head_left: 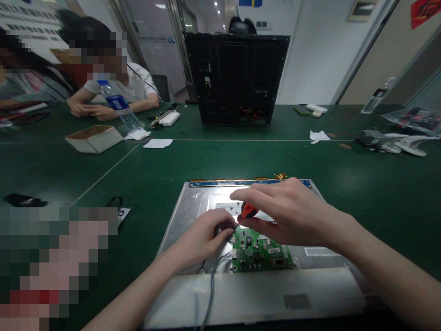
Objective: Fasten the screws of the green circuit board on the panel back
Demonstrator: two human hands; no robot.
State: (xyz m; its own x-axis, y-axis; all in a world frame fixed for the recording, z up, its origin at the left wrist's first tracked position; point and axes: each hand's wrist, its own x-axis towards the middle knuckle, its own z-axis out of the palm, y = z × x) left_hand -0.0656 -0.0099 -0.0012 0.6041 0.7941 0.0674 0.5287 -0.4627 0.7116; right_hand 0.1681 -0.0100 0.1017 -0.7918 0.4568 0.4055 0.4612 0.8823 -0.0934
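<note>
A flat metal display panel (182, 220) lies in front of me, with a green circuit board (257, 250) on its back. My right hand (289, 209) holds a short red-and-black screwdriver (248, 210) by its handle. The shaft slants down to the board's upper left corner. Beside that tip, my left hand (210, 232) is closed, thumb and curled fingers together; what they pinch, if anything, is hidden. A grey cable (212, 294) runs from the board's left side towards me. Several small screws (236, 211) lie on the metal above the board.
A black monitor housing (237, 82) stands upright at the back. A tilted water bottle (119, 105), an open box (94, 139) and paper scraps (157, 143) lie left of it. A grey-white stand (392, 141) sits at right. Two people sit at the far left; another person's blurred arm is near left.
</note>
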